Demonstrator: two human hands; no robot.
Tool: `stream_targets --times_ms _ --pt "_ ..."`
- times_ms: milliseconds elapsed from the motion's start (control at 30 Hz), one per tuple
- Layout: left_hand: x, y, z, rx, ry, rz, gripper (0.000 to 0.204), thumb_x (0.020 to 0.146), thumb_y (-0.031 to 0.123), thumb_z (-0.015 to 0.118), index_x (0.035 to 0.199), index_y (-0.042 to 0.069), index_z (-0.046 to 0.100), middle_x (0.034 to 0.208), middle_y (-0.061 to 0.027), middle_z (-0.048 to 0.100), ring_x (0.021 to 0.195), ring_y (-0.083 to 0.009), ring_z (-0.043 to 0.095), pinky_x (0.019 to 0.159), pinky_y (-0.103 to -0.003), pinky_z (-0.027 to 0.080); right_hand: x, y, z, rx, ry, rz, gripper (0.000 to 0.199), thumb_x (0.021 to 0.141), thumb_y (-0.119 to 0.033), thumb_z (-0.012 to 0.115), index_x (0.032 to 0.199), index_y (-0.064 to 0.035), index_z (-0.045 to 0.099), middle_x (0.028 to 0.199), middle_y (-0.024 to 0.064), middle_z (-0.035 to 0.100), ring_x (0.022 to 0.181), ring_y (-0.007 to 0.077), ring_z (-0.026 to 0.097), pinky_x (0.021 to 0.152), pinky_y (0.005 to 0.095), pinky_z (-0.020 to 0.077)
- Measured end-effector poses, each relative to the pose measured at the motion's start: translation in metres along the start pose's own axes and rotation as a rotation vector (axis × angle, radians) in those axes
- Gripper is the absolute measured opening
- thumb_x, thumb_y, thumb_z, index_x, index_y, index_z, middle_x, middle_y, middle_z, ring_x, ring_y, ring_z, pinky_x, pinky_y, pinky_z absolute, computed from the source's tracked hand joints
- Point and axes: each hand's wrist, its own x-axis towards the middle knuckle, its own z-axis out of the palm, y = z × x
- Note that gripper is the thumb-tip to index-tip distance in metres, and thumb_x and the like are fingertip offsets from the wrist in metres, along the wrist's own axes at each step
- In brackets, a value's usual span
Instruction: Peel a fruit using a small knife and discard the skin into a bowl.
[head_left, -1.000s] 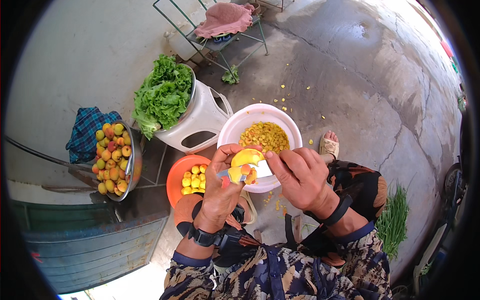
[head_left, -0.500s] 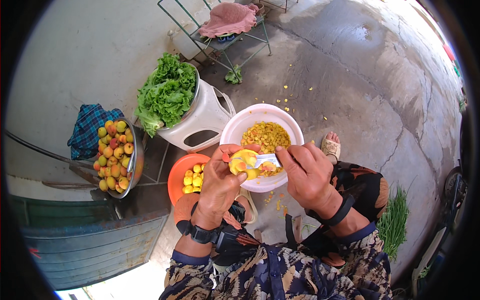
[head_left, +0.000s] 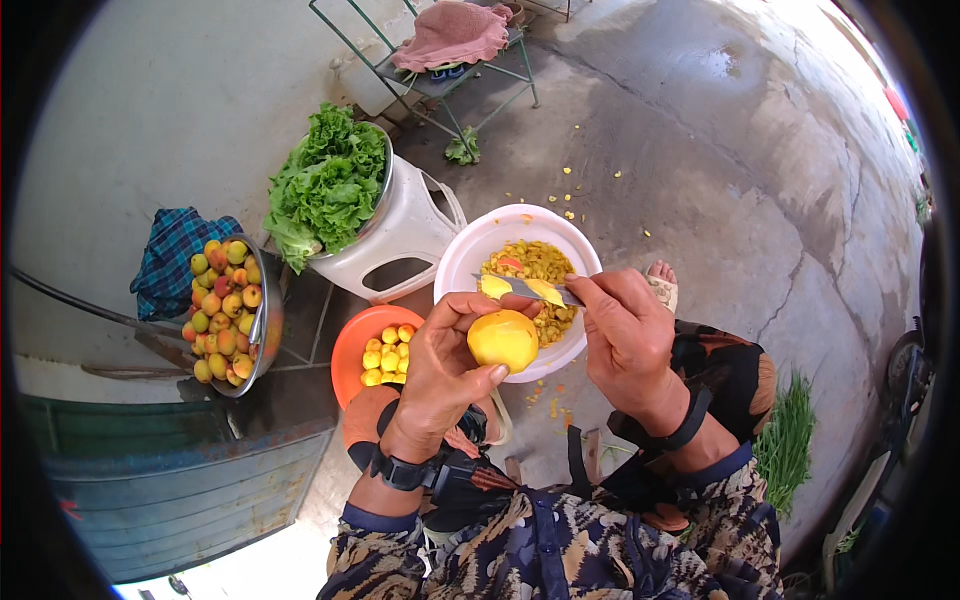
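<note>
My left hand (head_left: 432, 358) is closed around a peeled yellow peach (head_left: 502, 343), its smooth side facing up. In my right hand (head_left: 632, 345) is a knife (head_left: 519, 288), held just above the peach, with pieces of yellow peel lying on its blade. Below both hands stands a pale pink basin (head_left: 461, 256) with a heap of yellow and reddish peelings (head_left: 540, 260) in it. To its left an orange bowl (head_left: 345, 352) holds several peeled peaches (head_left: 388, 362), partly hidden by my left arm. Unpeeled peaches (head_left: 226, 312) fill a metal bowl (head_left: 273, 312) farther left.
Lettuce (head_left: 330, 190) fills a bowl on a white plastic stool (head_left: 405, 222). Behind it is a green metal chair (head_left: 500, 62) with a pink cloth (head_left: 455, 38). Scattered peel bits lie on the concrete floor. A bunch of long green stalks (head_left: 790, 440) lies right of my knee.
The knife has come away from the peach and now carries peel on its blade over the basin. My left hand has turned the peach, which shows a smooth peeled side.
</note>
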Motion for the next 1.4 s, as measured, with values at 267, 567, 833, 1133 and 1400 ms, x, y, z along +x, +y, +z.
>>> stream_targets --times_ms 267,567,833,1133,1400 --pt "0.006 -0.006 -0.004 -0.077 0.016 0.061 0.078 0.078 0.042 0.086 0.133 0.002 0.048 0.134 -0.0202 0.055 0.125 -0.0308 0.059 0.1 -0.043 0.058 -0.007 -0.003 0.0 -0.077 -0.014 -0.297 0.051 0.063 -0.008 0.067 0.112 0.0039 0.072 0.091 0.0094 0.064 0.071 0.0231 0.062 0.056 0.0336 0.0478" --pt "0.003 -0.003 -0.001 -0.197 0.054 -0.062 0.071 0.072 0.01 0.087 0.131 0.0 0.05 0.133 -0.0168 0.058 0.125 -0.0263 0.06 0.112 -0.041 0.047 -0.005 -0.003 -0.002 -0.206 -0.012 -0.275 0.049 0.066 -0.007 0.069 0.113 0.0056 0.071 0.092 0.0115 0.064 0.072 0.0237 0.061 0.056 0.0336 0.0475" --pt "0.002 -0.008 0.0 0.189 0.03 0.103 0.066 0.072 0.001 0.085 0.129 0.003 0.05 0.131 -0.0137 0.058 0.126 -0.0227 0.058 0.11 -0.039 0.047 -0.009 -0.001 -0.005 -0.125 0.003 -0.26 0.049 0.065 -0.005 0.072 0.113 0.0044 0.071 0.095 0.0122 0.065 0.076 0.0244 0.063 0.059 0.0342 0.0484" --pt "0.007 -0.012 -0.008 0.305 -0.061 0.247 0.066 0.071 -0.005 0.081 0.129 0.003 0.049 0.132 -0.0141 0.055 0.125 -0.0229 0.056 0.112 -0.038 0.045 -0.009 0.0 0.001 -0.177 -0.081 -0.389 0.051 0.066 -0.01 0.07 0.115 0.0037 0.071 0.096 0.01 0.062 0.075 0.0228 0.062 0.059 0.0332 0.0475" --pt "0.003 -0.008 0.002 0.165 -0.012 0.069 0.06 0.075 -0.009 0.075 0.129 0.002 0.052 0.127 -0.0066 0.057 0.124 -0.0176 0.056 0.11 -0.034 0.044 -0.004 0.018 0.0 -0.2 -0.013 0.017 0.029 0.083 0.009 0.063 0.111 0.0054 0.071 0.091 0.0163 0.065 0.078 0.0317 0.065 0.067 0.038 0.0525"
